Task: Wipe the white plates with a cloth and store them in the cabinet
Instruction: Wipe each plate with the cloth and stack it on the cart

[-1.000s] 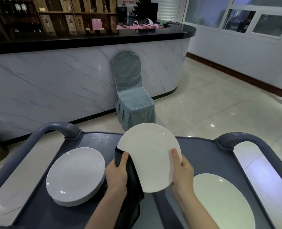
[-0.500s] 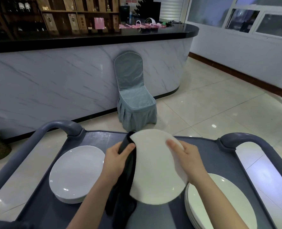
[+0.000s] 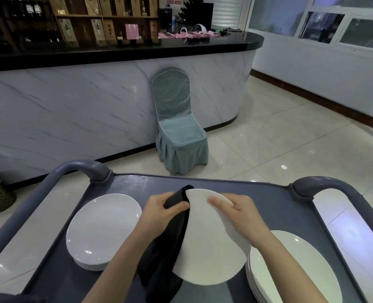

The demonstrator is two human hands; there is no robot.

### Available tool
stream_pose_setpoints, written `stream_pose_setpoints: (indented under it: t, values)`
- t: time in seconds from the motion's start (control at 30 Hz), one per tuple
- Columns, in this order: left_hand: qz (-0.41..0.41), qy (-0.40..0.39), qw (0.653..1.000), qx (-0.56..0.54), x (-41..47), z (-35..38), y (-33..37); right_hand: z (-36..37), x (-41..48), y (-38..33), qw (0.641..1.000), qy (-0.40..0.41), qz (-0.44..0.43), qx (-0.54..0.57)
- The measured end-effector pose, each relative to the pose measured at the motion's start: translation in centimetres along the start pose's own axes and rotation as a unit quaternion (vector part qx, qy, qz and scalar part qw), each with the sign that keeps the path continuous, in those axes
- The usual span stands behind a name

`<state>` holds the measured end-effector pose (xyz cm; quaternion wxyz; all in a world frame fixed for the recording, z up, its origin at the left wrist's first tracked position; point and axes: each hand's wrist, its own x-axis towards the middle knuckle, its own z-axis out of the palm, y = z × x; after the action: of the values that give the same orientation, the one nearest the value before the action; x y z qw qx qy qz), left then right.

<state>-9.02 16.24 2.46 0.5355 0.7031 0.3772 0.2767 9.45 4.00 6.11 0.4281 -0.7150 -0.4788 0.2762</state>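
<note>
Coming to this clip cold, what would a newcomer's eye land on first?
First, the white plate held tilted above the middle of the grey cart, with the right hand gripping its upper rim and the left hand gripping a black cloth at its left edge. Next come the plates piled either side on the cart, the left stack and the right stack. Beyond, a covered chair stands against the marble-fronted bar.

Cart (image 3: pixel 268 206): grey top before you.
Left stack (image 3: pixel 102 228): white plates on it.
Right stack (image 3: pixel 308 272): white plates on it.
</note>
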Motion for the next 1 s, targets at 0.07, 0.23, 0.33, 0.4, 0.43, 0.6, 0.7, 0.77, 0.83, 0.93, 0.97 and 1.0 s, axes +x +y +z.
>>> stream_pose_setpoints:
  t: [0.07, 0.23, 0.33, 0.4, 0.43, 0.6, 0.7, 0.77, 0.83, 0.93, 0.97, 1.0]
  values:
    - [-0.040, 0.103, 0.991, -0.070, -0.4, 0.5, -0.6, 0.2, -0.3, 0.1, 0.992, 0.087, 0.047, 0.082]
    - [-0.198, 0.262, 0.897, -0.296, -1.3, 4.1, -0.9, 4.7, -1.2, 0.1, 0.863, 0.301, 0.189, 0.358]
    - [-0.193, 0.256, 0.900, -0.296, -1.0, 3.4, -0.9, 4.5, -1.2, 0.4, 0.896, 0.246, 0.170, 0.328]
    - [-0.160, 0.239, 0.923, -0.257, -0.8, 2.0, -0.6, 2.2, -0.5, 0.8, 0.934, 0.197, 0.114, 0.274]
    - [-0.134, 0.225, 0.940, -0.218, -0.6, 1.4, -0.4, 0.8, 0.0, 0.7, 0.955, 0.169, 0.082, 0.229]
    - [0.018, 0.031, 0.999, -0.022, 0.4, 0.4, 1.5, -1.5, 2.0, -0.9, 0.994, -0.067, -0.011, -0.082]
    - [0.030, -0.056, 0.998, 0.014, 0.7, 0.8, 1.9, -0.5, 1.6, -1.0, 0.989, -0.076, -0.056, -0.115]
    - [0.016, -0.038, 0.999, 0.002, 0.6, 0.5, 1.7, -0.6, 1.0, -0.7, 0.996, -0.033, -0.044, -0.066]
    - [-0.016, 0.042, 0.998, -0.039, 0.4, 0.1, 1.1, -0.4, 0.3, -0.5, 0.998, 0.047, 0.007, 0.033]
    - [-0.123, 0.155, 0.964, -0.176, -0.3, 1.0, 0.2, 1.6, -0.6, 0.2, 0.942, 0.186, 0.125, 0.248]
    - [-0.159, 0.181, 0.948, -0.210, -0.5, 1.8, 0.0, 2.3, -0.7, 0.5, 0.911, 0.218, 0.167, 0.308]
    - [-0.185, 0.198, 0.933, -0.235, -0.7, 2.5, -0.2, 2.8, -0.9, 0.8, 0.887, 0.237, 0.199, 0.344]
